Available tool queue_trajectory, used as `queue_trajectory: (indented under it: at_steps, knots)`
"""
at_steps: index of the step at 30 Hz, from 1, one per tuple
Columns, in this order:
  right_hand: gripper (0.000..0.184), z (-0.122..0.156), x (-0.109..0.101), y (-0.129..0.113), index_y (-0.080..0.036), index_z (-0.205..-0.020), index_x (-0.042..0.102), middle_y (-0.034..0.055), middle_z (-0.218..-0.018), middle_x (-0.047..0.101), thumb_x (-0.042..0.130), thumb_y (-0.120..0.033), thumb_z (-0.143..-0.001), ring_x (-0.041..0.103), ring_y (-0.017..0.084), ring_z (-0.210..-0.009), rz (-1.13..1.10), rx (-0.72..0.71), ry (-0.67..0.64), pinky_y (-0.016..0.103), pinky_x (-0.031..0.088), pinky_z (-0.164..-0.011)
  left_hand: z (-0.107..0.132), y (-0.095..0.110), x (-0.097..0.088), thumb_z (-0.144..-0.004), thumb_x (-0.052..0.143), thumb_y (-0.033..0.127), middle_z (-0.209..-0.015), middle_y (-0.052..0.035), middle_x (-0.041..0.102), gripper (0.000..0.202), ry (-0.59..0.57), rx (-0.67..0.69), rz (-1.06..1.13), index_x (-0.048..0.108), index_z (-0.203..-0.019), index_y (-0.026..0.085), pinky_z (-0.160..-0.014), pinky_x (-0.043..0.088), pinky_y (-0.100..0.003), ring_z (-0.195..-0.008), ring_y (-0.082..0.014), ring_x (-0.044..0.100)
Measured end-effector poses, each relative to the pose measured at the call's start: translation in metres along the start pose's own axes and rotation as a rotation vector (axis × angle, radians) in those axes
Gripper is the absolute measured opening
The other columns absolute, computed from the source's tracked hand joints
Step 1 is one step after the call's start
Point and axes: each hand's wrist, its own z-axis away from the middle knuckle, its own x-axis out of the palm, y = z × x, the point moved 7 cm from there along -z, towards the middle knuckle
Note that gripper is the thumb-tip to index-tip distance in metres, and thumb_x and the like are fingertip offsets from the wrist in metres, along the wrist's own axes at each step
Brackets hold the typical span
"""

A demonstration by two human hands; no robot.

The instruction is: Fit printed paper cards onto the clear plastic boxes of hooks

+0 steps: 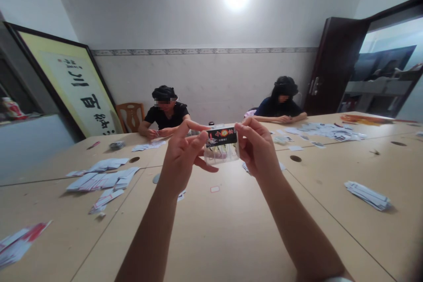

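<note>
With forearms (148, 233) outstretched, gripping clear box (221, 145) by both ends with left hand (185, 156) and right hand (258, 147), held up over worktop (211, 238). Already bearing black label (220, 137), with contents (218, 154) inside; seemingly well along. Cannot tell whether sealed, or how much left among paper slips (103, 181).

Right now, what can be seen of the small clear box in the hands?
The box is small and clear, apparently plastic, with a black label across its upper part bearing writing and an orange-red burst. Through the lower part show thin greenish-yellow shapes, too blurred to identify. It is held above the table, label side in view, its right end slightly higher. The left hand grips its left end, the right hand its right end. Whether it is sealed cannot be told.
</note>
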Motion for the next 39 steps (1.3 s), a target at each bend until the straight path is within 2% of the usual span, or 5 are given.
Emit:
queue_trajectory:
  at_steps: [7, 13, 32, 36, 39]
  knots:
    - [0.036, -0.003, -0.004, -0.001, -0.022, -0.074, 0.055, -0.0117, -0.047, 0.047, 0.078, -0.048, -0.081, 0.034, 0.003, -0.03, 0.091, -0.06, 0.05, 0.017, 0.019, -0.027, -0.003, -0.005, -0.001, -0.08, 0.077, 0.035, -0.085, -0.0009, 0.074, 0.034, -0.003, -0.065, 0.006, 0.052, -0.098, 0.021, -0.044, 0.063, -0.025, -0.06, -0.0181, 0.074]
    - [0.033, -0.002, -0.002, -0.005, -0.022, -0.088, 0.067, -0.0111, -0.061, 0.054, 0.091, -0.033, -0.068, 0.042, 0.002, -0.037, 0.26, -0.127, 0.006, 0.016, 0.032, -0.032, -0.01, -0.011, -0.012, -0.078, 0.081, 0.037, -0.08, 0.0004, 0.073, 0.037, -0.014, -0.041, -0.017, 0.054, -0.099, 0.021, -0.045, 0.065, -0.029, -0.063, -0.0194, 0.074]
    - [0.013, -0.009, -0.003, 0.003, -0.021, -0.088, 0.073, -0.0078, -0.071, 0.059, 0.079, -0.017, -0.077, 0.05, 0.002, -0.041, 0.134, -0.111, -0.091, 0.017, 0.039, -0.038, -0.016, -0.015, -0.025, -0.078, 0.078, 0.025, -0.089, -0.0048, 0.076, 0.039, -0.114, -0.129, 0.089, 0.059, -0.112, 0.017, -0.054, 0.067, -0.03, -0.07, -0.0219, 0.076]
    - [0.014, -0.009, -0.004, 0.003, -0.021, -0.091, 0.073, -0.0073, -0.073, 0.058, 0.077, -0.018, -0.078, 0.049, 0.002, -0.043, 0.167, -0.114, -0.079, 0.018, 0.04, -0.041, -0.017, -0.016, -0.025, -0.075, 0.081, 0.02, -0.096, -0.0056, 0.077, 0.046, -0.153, -0.118, 0.077, 0.058, -0.115, 0.018, -0.061, 0.068, -0.031, -0.081, -0.0242, 0.077]
    - [0.011, -0.009, -0.003, 0.003, -0.022, -0.091, 0.073, -0.0067, -0.073, 0.059, 0.075, -0.021, -0.08, 0.05, 0.002, -0.044, 0.18, -0.119, -0.079, 0.019, 0.04, -0.041, -0.018, -0.017, -0.026, -0.076, 0.081, 0.021, -0.092, -0.0032, 0.078, 0.044, -0.151, -0.112, 0.08, 0.057, -0.112, 0.019, -0.059, 0.068, -0.03, -0.078, -0.0237, 0.078]
